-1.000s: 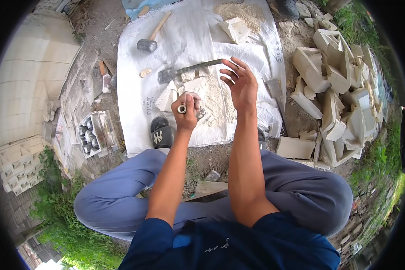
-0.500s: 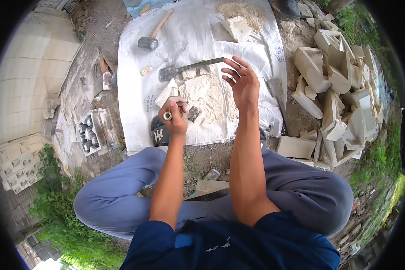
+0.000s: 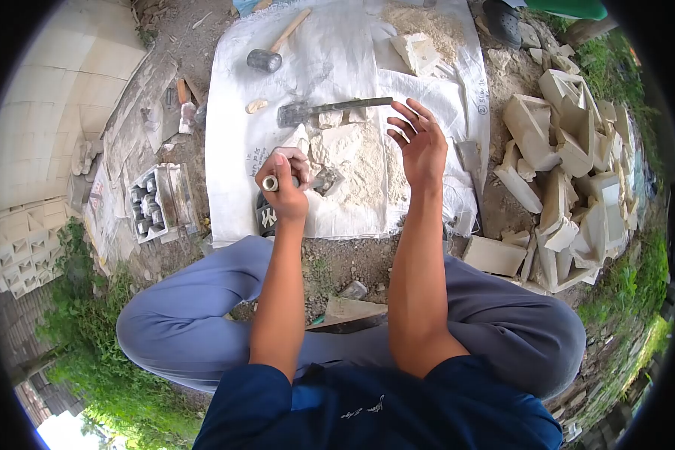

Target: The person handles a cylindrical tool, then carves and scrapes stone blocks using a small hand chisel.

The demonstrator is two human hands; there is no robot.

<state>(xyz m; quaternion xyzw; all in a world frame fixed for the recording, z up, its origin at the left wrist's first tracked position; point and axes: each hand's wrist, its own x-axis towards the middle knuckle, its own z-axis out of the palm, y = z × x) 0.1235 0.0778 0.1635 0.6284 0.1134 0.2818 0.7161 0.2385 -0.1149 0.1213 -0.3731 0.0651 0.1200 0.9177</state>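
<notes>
My left hand [image 3: 283,182] is wrapped round a metal tube-like tool [image 3: 271,183], whose round hollow end points up at me; its other end reaches right toward a small grey piece [image 3: 328,182] at the rubble's edge. My right hand [image 3: 423,150] is raised palm inward with fingers spread and holds nothing. Just left of its fingertips, the dark handle of a hammer [image 3: 337,109] ends; the hammer lies on the white sheet [image 3: 236,142]. Broken pale chunks and powder [image 3: 360,165] lie between my hands.
A mallet [image 3: 265,60] with a wooden handle lies on the sheet's upper left. Broken pale blocks [image 3: 529,131] are piled at the right. A metal mould [image 3: 151,206] and a trowel or brush [image 3: 185,112] are at the left. Something green shows at the top right.
My left hand has moved left with the tool, which now leans more sideways. My right hand keeps its spread pose. The view has shifted slightly, and a green item has appeared at the top right.
</notes>
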